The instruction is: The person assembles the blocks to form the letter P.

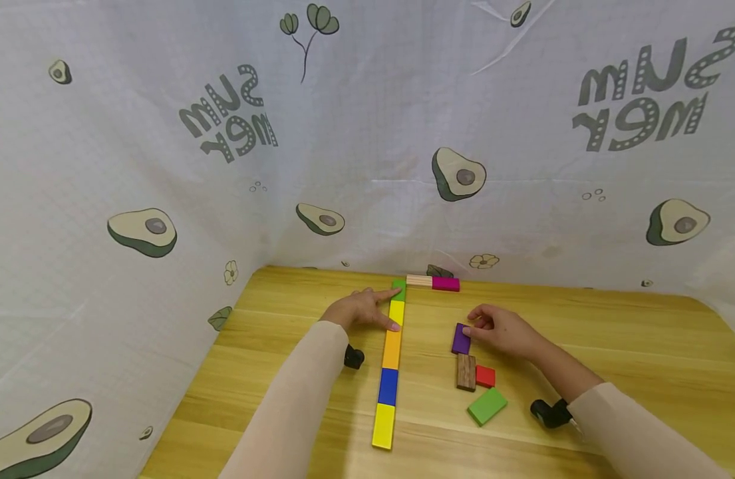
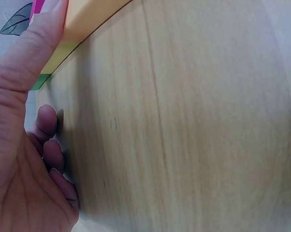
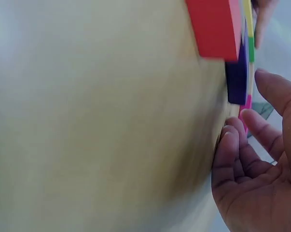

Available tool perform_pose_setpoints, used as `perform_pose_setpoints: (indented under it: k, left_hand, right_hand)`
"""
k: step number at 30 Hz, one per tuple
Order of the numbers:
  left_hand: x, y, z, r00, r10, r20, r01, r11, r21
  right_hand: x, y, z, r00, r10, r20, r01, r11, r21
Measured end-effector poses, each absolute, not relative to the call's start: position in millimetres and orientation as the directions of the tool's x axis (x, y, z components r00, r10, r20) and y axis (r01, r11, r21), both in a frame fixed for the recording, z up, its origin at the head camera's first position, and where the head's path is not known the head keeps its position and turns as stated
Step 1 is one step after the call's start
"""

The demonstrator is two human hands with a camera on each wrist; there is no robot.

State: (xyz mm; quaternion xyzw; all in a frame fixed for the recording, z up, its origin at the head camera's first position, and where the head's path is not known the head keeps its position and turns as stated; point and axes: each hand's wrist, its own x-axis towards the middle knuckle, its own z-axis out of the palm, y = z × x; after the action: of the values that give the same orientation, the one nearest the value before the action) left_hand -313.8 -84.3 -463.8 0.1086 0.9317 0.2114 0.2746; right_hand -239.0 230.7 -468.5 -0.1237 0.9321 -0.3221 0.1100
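A straight row of wooden blocks runs away from me: yellow [image 1: 384, 427], blue [image 1: 388, 387], orange [image 1: 392, 351], yellow [image 1: 397, 311] and green [image 1: 398, 285]. My left hand [image 1: 358, 310] rests at this row, index finger stretched to the green block, thumb by the orange-yellow joint; its other fingers bend loosely in the left wrist view. My right hand [image 1: 507, 332] is at a purple block [image 1: 460, 341], thumb tip over its edge in the head view. The right wrist view shows thumb and index finger [image 3: 266, 130] apart, with nothing pinched between them.
A pale striped block [image 1: 419, 281] and a magenta block [image 1: 446, 285] extend rightward from the row's far end. Nearer the right hand lie brown [image 1: 465, 372], red [image 1: 485, 376] and green [image 1: 487, 406] blocks. A patterned cloth [image 1: 367, 133] hangs behind the wooden table [image 1: 618, 332].
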Motion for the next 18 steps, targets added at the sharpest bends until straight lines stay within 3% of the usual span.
perform_pose_setpoints:
  k: [18]
  left_hand:
    - [-313.0, -84.6, -462.1, -0.824, 0.319, -0.468, 0.075, 0.88, 0.468]
  right_hand:
    - [-223.5, 231.1, -470.1, -0.93, -0.332, -0.16, -0.15, 0.737, -0.659]
